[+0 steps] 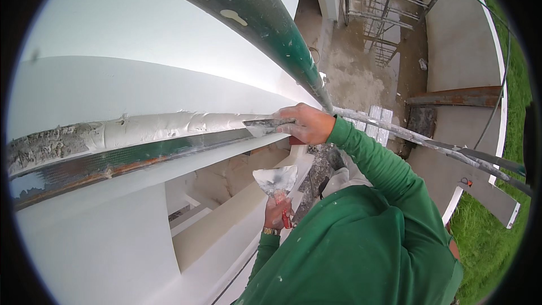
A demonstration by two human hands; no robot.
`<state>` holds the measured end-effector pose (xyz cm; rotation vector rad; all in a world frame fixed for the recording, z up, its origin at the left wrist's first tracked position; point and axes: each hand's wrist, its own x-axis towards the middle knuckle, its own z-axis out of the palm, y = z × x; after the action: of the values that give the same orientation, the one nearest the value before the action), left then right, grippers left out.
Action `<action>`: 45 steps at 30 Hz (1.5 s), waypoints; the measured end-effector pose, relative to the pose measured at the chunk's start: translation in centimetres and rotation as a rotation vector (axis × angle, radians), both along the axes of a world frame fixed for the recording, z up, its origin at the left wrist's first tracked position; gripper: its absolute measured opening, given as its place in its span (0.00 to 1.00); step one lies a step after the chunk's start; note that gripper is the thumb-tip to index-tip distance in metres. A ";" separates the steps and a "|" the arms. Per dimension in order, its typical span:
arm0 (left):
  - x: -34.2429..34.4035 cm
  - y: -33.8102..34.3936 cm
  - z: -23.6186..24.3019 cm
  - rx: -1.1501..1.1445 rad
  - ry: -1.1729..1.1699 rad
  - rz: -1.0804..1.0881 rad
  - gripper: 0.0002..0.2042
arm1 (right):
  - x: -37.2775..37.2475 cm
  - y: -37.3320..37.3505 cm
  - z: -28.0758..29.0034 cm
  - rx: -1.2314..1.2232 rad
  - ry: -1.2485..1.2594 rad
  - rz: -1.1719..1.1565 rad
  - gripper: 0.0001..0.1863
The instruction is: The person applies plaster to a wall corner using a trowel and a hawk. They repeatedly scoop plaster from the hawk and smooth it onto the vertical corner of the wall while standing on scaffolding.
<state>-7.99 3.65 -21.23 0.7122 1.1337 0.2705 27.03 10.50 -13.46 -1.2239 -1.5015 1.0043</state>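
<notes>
My right hand [309,124] reaches forward and is closed around a putty knife [261,130]. That blade lies against the wet white plaster strip [169,126] along the wall ledge. Lower down, my left hand [275,212], with a watch at the wrist, grips a second putty knife [275,179] by its red handle. Its wide blade points upward, smeared with white plaster, and is apart from the wall. Under the plaster runs a long metal straightedge [141,158], rust-stained along its lower side. At the far left the strip shows rough grey mortar [48,147].
A thick green scaffold pole [248,11] slants close overhead. Thinner scaffold pipes [406,133] cross at the right. Far below lie a wet concrete floor [355,79] and more scaffold frames [389,0]. Grass [480,248] grows beyond the boundary wall. Metal planks [375,121] lie below my right arm.
</notes>
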 end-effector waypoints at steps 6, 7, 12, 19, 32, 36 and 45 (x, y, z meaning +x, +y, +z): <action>3.6 2.1 11.7 -0.155 -0.527 -0.124 0.17 | -2.3 -5.6 1.7 0.545 0.061 0.229 0.31; 3.6 2.2 11.8 -0.114 -0.547 -0.071 0.18 | -2.4 -5.7 1.4 0.655 -0.037 0.168 0.31; 4.3 2.2 14.2 0.261 -0.280 -0.144 0.11 | -1.4 -7.3 -2.7 0.072 -0.226 -0.212 0.26; 6.8 2.5 13.0 1.142 0.720 -0.418 0.25 | -5.5 -7.5 0.7 -0.650 1.296 -0.093 0.15; 0.0 -1.8 3.2 0.838 0.799 -0.335 0.28 | -8.1 2.5 7.9 0.134 -0.013 -0.279 0.26; 0.2 -3.1 2.7 0.746 0.746 -0.316 0.24 | -10.2 5.1 8.0 0.372 -0.158 -0.350 0.29; 0.0 -3.7 3.3 0.654 0.715 -0.299 0.23 | -12.3 4.7 7.6 0.309 -0.442 -0.371 0.29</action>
<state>-7.99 -0.04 -17.91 1.6300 1.6023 0.1252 14.78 15.21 -5.82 -1.4829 -1.6024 0.2510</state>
